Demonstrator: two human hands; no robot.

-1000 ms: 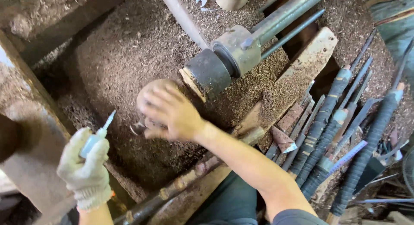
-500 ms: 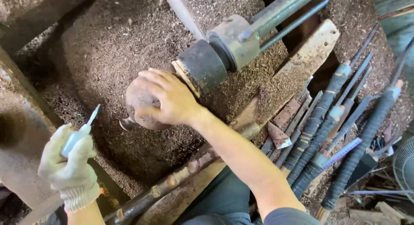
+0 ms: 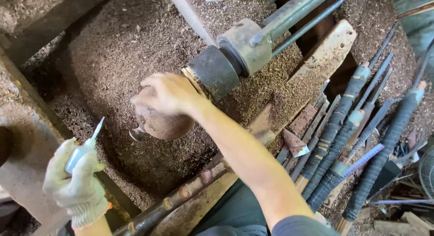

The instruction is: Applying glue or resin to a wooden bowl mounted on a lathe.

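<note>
My bare right hand (image 3: 166, 93) grips a rounded brown wooden piece (image 3: 160, 123) just left of the lathe's dark chuck (image 3: 214, 73). A small metal tip sticks out at the piece's lower left. My left hand (image 3: 77, 181), in a white knit glove, holds a small pale blue tube with a pointed nozzle (image 3: 83, 145), aimed up and right, a short way from the wooden piece. The two hands are apart.
Sawdust covers the lathe bed. A grey metal spindle housing and rods (image 3: 271, 32) run to the upper right. Several long turning tools with dark wrapped handles (image 3: 343, 141) lie at the right. A rusty bar (image 3: 181, 195) crosses below. A wooden block (image 3: 316, 68) lies by the chuck.
My right hand has kept its grip on the wooden piece beside the chuck, shifting slightly. The gloved left hand with the tube stays low left, nozzle still up.
</note>
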